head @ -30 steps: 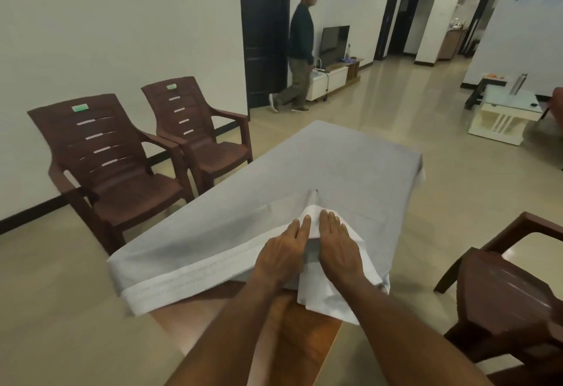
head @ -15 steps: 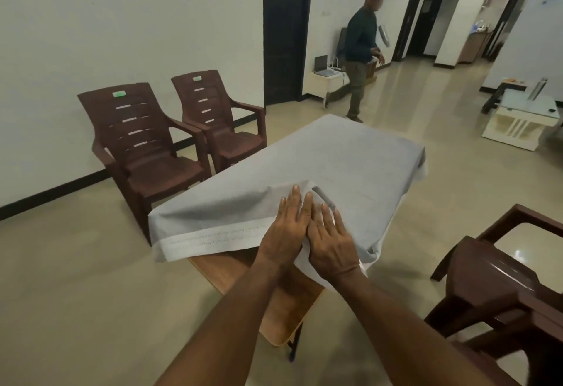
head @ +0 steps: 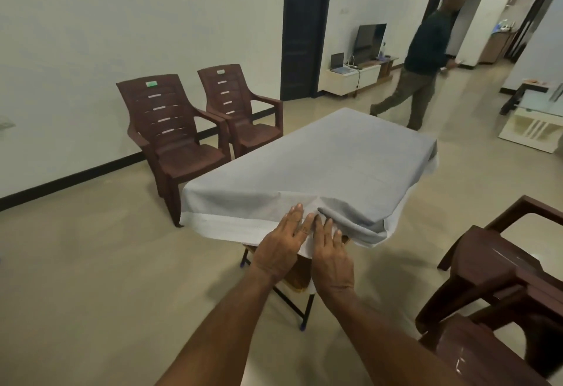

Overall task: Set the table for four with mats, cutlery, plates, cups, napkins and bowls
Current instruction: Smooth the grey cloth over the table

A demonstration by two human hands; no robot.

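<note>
A grey tablecloth (head: 320, 160) with a white border covers a long folding table; a bit of its wooden top (head: 297, 279) and dark legs show under the near edge. My left hand (head: 278, 247) and my right hand (head: 330, 253) lie side by side with straight fingers, pressing flat on the cloth's near white border. A fold (head: 347, 218) bunches the cloth just right of my fingertips. No mats, cutlery, plates, cups, napkins or bowls are in view.
Two brown plastic chairs (head: 173, 129) stand against the left wall. Stacked brown chairs (head: 502, 288) are close at my right. A person (head: 423, 66) walks across the floor beyond the table. A low white table (head: 536, 123) stands far right, a TV cabinet (head: 353, 75) at the back.
My view has pulled back from the table. Both hands slid toward the near edge of the cloth, covering more of the wooden top. The person in the background walked to the right.
</note>
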